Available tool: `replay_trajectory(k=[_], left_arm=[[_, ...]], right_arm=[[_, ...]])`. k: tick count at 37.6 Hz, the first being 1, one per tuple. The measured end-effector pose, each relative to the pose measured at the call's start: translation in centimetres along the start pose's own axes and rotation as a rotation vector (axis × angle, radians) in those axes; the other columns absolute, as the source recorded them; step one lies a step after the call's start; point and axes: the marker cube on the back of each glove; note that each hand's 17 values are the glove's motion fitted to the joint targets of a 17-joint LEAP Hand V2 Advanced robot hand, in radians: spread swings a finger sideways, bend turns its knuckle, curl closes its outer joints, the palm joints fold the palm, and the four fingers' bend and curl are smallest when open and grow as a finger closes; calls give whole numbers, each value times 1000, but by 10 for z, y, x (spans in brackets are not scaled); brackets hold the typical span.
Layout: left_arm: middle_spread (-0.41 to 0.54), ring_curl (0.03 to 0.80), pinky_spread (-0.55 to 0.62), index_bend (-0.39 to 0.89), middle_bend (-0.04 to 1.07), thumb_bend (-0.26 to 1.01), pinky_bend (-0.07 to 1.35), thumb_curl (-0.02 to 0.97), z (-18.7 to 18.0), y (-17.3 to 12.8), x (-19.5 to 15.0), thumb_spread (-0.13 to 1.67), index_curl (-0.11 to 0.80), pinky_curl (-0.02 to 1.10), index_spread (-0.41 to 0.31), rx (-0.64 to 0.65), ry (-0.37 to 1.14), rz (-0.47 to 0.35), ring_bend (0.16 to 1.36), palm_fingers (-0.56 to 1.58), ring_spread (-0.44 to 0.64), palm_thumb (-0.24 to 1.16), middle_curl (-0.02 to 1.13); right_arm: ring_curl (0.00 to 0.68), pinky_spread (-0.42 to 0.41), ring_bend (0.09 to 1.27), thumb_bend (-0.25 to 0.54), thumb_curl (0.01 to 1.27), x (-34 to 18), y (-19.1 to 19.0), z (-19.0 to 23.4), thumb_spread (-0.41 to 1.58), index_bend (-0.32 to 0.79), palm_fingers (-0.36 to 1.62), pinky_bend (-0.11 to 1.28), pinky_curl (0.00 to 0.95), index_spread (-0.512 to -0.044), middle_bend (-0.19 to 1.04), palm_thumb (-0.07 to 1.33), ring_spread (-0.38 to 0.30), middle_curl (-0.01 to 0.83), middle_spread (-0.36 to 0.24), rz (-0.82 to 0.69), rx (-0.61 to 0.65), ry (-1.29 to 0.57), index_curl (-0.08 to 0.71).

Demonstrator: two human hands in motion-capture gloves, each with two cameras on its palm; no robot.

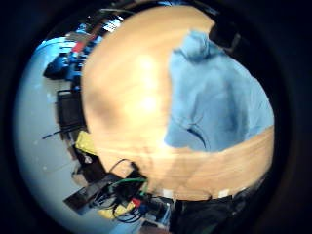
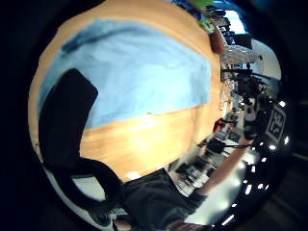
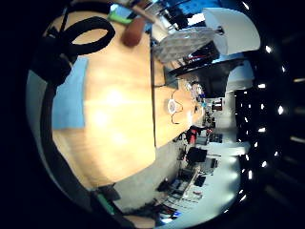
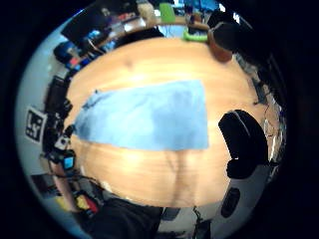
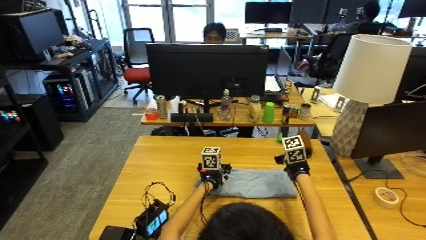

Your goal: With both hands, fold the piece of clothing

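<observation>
Black gloves on left hand (image 5: 212,176) and right hand (image 5: 295,170); dark hair.

Overhead rear view; palm views tableward, seemingly.

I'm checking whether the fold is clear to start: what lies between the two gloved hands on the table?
The light blue folded garment spans the stretch between the left hand and the right hand, flat on the wooden table; the outside view shows it.

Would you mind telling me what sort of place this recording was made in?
Most likely an open office or lab: a wooden table holding a blue garment, large monitors on the desk behind, office chairs, and a computer rack along the left wall.
</observation>
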Motion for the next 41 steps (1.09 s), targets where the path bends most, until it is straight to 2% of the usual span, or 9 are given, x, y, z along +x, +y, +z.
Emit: replay_trajectory(k=[9,14,21,24,28,29,30,33,41], left_arm=[[186,400,246,121,139,-45,629,157,65,-11,-17,1384,298,417,-93,-109,-144,-78,620,1,241,137,238],[198,375,346,128,167,-40,574,144,74,-17,-17,1322,287,385,-95,-81,-122,-43,616,-60,326,42,240],[198,357,397,128,168,-24,553,144,74,-16,-16,1279,276,363,-97,-99,-124,-33,619,-54,380,-4,243],[197,353,410,136,165,-21,539,146,74,-16,-14,1268,275,357,-97,-117,-111,-5,624,-51,392,-10,243],[196,346,425,153,161,-19,523,147,74,-17,-15,1257,281,350,-97,-109,-108,-23,626,-33,402,-12,243],[196,345,427,149,161,-19,522,148,75,-17,-15,1255,281,349,-98,-110,-108,-36,627,-34,404,-13,243],[196,343,429,152,160,-20,520,149,75,-16,-16,1252,282,348,-98,-116,-108,-50,627,-32,406,-13,243],[196,340,434,153,158,-19,517,150,77,-13,-17,1247,285,346,-98,-143,-106,-76,631,-29,413,-13,241],[195,331,448,154,158,-20,508,152,77,-14,-18,1234,289,340,-98,-142,-108,-76,636,-28,420,-14,239]], right_arm=[[414,-120,575,-13,278,-32,30,46,1177,35,673,659,393,-389,167,1022,-203,420,-185,-85,-233,-91,156],[428,-28,539,-32,261,-43,42,84,1208,73,245,751,433,-414,99,979,-144,371,-149,-66,-554,-190,152],[379,33,526,-18,244,-43,39,97,1234,97,204,812,405,-425,131,937,-89,323,-111,-36,-633,-128,140],[370,20,564,-8,245,-44,36,97,1234,91,256,848,399,-413,133,953,-89,307,-101,-7,-621,-130,137],[372,-120,664,-3,252,-46,38,94,1210,74,527,918,387,-395,131,981,-137,288,-110,-10,-619,-167,128],[357,-77,627,-7,248,-47,39,94,1225,83,400,890,379,-396,124,974,-121,283,-101,-19,-624,-178,130],[408,-178,723,-1,255,-49,40,93,1198,80,618,948,412,-384,147,994,-156,295,-114,-30,-622,-189,144],[397,-252,762,3,266,-51,37,92,1158,92,825,929,383,-364,162,1028,-186,295,-122,-62,-564,-206,139],[427,-313,767,-1,288,-54,24,91,1056,121,1094,866,391,-317,182,1093,-223,333,-140,-46,-392,-196,186]])
